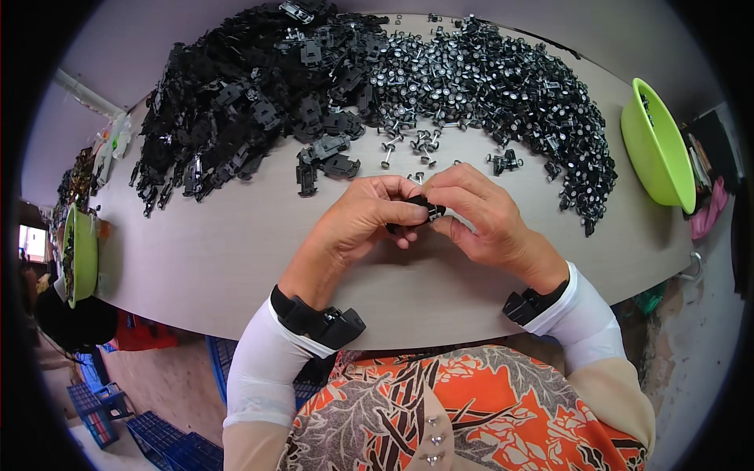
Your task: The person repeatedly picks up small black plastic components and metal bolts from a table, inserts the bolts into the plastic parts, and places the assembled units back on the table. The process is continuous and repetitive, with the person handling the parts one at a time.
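Close in front of me, over the near middle of the table, my left hand [363, 217] is closed on a small black toy car chassis [422, 206], thumb on top and fingers beneath. My right hand [491, 216] pinches at the right end of that chassis, where a bit of shiny metal that looks like a wheel axle shows between thumb and forefinger. The fingertips hide much of the piece. Beyond my hands lie several loose wheel axles [424, 145], each a metal rod with a black wheel at both ends. Several loose chassis [340, 166] rest just left of them.
A big heap of black chassis [236, 110] covers the far left of the table [196, 259]. Next to it, a heap of wheel axles [503, 94] curves down the right. Green basins stand at the right edge [656, 149] and left edge [85, 255]. Blue crates [161, 439] sit below.
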Demonstrator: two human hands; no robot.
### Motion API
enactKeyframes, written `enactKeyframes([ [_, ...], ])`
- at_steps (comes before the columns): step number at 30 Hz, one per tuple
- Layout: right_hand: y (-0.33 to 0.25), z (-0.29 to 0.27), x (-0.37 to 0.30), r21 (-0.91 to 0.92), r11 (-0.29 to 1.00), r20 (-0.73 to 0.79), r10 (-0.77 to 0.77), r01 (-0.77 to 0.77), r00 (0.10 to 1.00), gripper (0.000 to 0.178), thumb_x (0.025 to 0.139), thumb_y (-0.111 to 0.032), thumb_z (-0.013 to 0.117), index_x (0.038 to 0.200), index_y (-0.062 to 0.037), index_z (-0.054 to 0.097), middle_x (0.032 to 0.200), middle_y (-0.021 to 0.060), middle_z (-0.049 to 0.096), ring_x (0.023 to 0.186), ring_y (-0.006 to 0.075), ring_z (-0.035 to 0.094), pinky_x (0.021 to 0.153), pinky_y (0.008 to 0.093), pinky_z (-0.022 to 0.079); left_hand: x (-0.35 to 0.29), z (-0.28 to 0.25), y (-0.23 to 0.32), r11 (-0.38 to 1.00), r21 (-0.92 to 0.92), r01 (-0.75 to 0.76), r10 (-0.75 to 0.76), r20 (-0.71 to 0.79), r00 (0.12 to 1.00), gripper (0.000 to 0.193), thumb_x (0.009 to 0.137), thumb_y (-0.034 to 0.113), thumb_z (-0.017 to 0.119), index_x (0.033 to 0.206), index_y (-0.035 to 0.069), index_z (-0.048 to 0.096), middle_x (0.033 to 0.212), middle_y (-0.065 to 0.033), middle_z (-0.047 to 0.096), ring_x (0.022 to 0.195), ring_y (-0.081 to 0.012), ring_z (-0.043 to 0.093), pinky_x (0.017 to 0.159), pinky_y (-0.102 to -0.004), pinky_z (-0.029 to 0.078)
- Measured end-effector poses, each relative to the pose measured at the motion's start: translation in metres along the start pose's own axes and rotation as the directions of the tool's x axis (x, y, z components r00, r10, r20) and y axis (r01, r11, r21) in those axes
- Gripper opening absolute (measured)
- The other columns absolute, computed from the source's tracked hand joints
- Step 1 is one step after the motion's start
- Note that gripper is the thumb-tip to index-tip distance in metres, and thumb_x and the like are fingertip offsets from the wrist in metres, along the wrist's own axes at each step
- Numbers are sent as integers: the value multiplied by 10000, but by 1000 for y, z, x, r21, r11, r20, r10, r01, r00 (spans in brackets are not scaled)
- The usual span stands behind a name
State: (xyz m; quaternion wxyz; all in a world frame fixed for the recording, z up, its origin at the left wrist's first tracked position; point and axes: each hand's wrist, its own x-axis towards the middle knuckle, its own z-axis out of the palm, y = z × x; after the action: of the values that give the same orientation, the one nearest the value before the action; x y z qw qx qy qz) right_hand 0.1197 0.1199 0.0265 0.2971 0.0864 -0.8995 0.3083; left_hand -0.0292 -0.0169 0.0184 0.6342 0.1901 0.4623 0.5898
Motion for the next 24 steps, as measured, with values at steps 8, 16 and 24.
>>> enactKeyframes([
  [8,-5,-4,-13,91,996,25,7,-9,1000,379,593,54,747,928,-32,591,885,81,569,794,267,584,657,348,490,1,4,-14,988,-149,46,-23,149,989,145,810,114,722,862,27,618,756,-37,626,576,-99,582,491,-194,443],
  [16,5,-30,-16,310,922,109,210,-234,972,273,736,-43,725,976,-16,596,979,87,613,784,214,616,666,295,501,-2,11,-8,997,73,35,-39,44,998,120,835,104,682,854,12,607,744,-58,631,572,-136,629,504,-236,508],
  [24,69,-70,-34,-462,876,20,168,-140,986,239,720,89,550,931,-13,597,942,99,580,824,278,589,700,360,482,1,13,-10,990,137,45,-48,22,999,181,856,75,651,996,-26,595,779,-78,640,573,-131,634,497,-225,514],
])
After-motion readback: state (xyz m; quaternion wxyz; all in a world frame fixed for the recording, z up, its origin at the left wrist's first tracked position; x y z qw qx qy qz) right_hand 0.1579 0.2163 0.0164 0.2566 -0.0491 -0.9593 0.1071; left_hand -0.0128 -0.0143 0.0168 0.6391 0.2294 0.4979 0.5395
